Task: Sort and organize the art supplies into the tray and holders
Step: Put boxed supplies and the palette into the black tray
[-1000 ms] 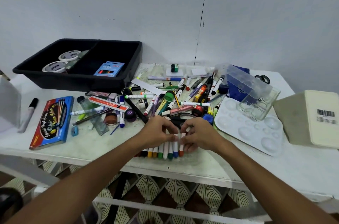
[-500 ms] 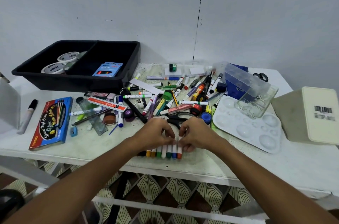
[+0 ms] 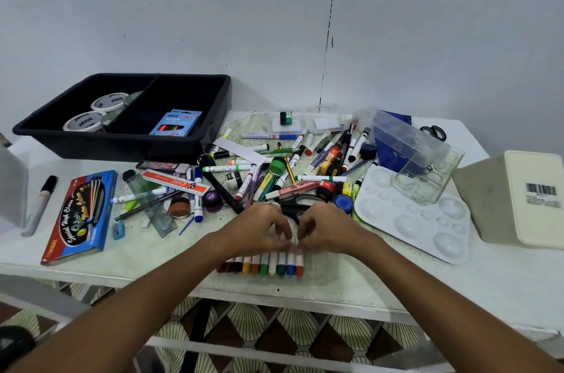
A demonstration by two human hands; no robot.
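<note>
Unmoved: both hands (image 3: 293, 233) pinch markers (image 3: 268, 264) | row lies beneath fingertips

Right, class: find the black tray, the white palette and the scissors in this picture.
Black tray (image 3: 128, 145), head view, on its front wall.
White palette (image 3: 384, 208), head view, on a flat part near its left edge.
Scissors (image 3: 300, 201), head view, on the black handle.

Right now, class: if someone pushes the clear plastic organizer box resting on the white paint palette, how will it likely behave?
The clear organizer box sits tilted, partly on the white palette, so it would probably rock or slide off. It looks thin-walled and mostly empty, so likely light.
</note>
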